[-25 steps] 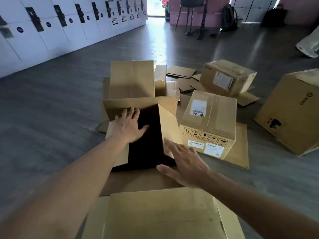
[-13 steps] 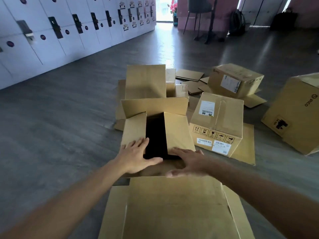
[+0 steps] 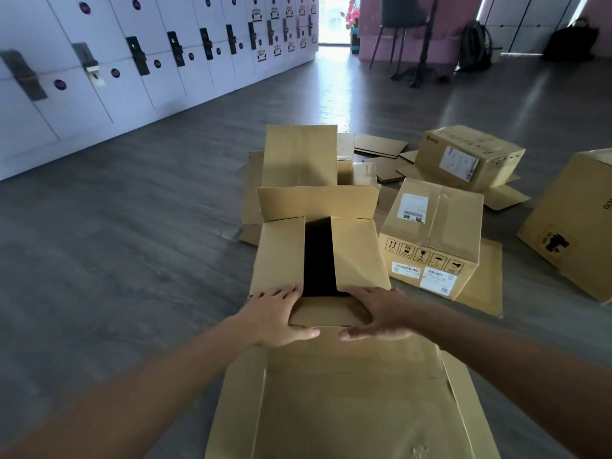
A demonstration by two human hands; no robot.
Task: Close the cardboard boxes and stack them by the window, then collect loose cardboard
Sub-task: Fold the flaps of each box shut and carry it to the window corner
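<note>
Where the view began, nearest the camera: flattened cardboard sheet (image 3: 351,402) on the grey floor (image 3: 132,260), flaps splayed. Just beyond it, open box (image 3: 318,256), two side flaps folded inward with a dark gap between, far flap upright. Left hand (image 3: 276,318) on the near left flap, fingers spread over its edge, thumb hooked under the near flap (image 3: 326,313). Right hand (image 3: 381,314) mirrored on the near right flap, fingers laid flat, thumb likewise under; grip possibly a pinch, hard to confirm from above. Right of that, taped box with labels (image 3: 433,236), resting on another flat sheet. Behind the open box, an upright cardboard panel (image 3: 299,155). Farther right, two more boxes, loose flat pieces (image 3: 381,145) between. Far left, white lockers (image 3: 149,61) along the wall.
</note>
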